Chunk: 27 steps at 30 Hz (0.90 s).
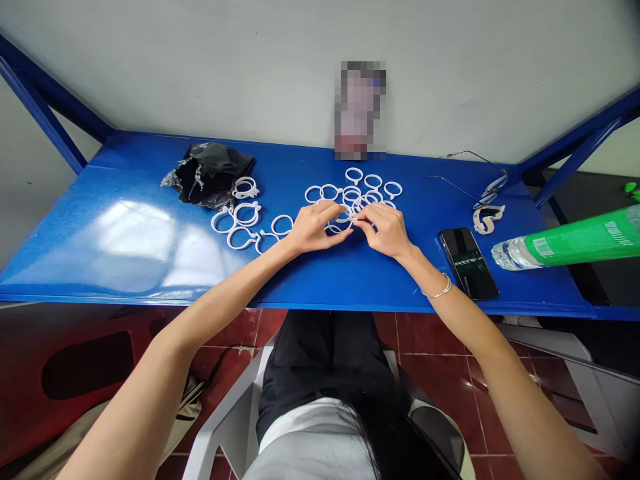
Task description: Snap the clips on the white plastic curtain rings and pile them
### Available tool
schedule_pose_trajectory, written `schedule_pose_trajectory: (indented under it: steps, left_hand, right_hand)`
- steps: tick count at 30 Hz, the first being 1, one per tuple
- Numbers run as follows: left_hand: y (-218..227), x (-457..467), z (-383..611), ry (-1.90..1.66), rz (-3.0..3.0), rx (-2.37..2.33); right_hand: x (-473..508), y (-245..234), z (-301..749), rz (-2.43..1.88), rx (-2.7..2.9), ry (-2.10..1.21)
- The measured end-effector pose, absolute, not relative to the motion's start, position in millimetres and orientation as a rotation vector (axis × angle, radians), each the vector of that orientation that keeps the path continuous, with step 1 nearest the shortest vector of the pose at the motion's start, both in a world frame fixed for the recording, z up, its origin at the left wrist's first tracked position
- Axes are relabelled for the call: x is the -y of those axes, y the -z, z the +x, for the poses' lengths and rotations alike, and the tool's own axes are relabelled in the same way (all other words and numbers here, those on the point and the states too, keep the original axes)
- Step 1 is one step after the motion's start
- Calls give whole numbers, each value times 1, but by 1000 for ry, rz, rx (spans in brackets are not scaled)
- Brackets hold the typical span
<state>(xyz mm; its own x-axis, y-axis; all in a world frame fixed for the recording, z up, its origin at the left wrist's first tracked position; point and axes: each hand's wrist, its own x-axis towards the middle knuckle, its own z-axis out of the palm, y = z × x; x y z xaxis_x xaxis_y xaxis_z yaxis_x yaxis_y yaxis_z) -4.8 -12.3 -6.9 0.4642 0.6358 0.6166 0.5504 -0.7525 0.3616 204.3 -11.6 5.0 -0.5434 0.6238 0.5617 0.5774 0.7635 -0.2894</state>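
Observation:
White plastic curtain rings (393,190), each with a small eyelet, lie in a loose group beyond my hands on the blue table. Between my hands is one white ring (344,215), partly covered by my fingers. My left hand (320,227) curls around its left side, thumb below and forefinger above. On its right side, my right hand (383,227) pinches it near the eyelet. More rings (241,238) rest to the left of my left hand, some overlapping in small clusters. The fingertips hide part of the held ring.
A torn black plastic bag (215,167) lies at the back left. To the right are a phone (469,263), eyeglasses (493,190), a white strap-like item (487,219) and a green-labelled bottle (575,240). A blurred upright object (359,110) leans against the wall.

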Motion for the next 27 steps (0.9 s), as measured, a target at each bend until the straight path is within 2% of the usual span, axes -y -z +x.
schedule_pose_trajectory:
  steps: [10,20,27]
  left_hand:
    - [9,11,-4,-1180,2627,-1050]
    - [0,3,-12,-770,2766,-1024]
    - [-21,-1,-31,-763,2719,-1300]
  right_hand:
    - [12,-4,203,-893,2257,-116]
    - [11,-15,207,-876,2361,-72]
    - [0,-20,223,-1092,2191,80]
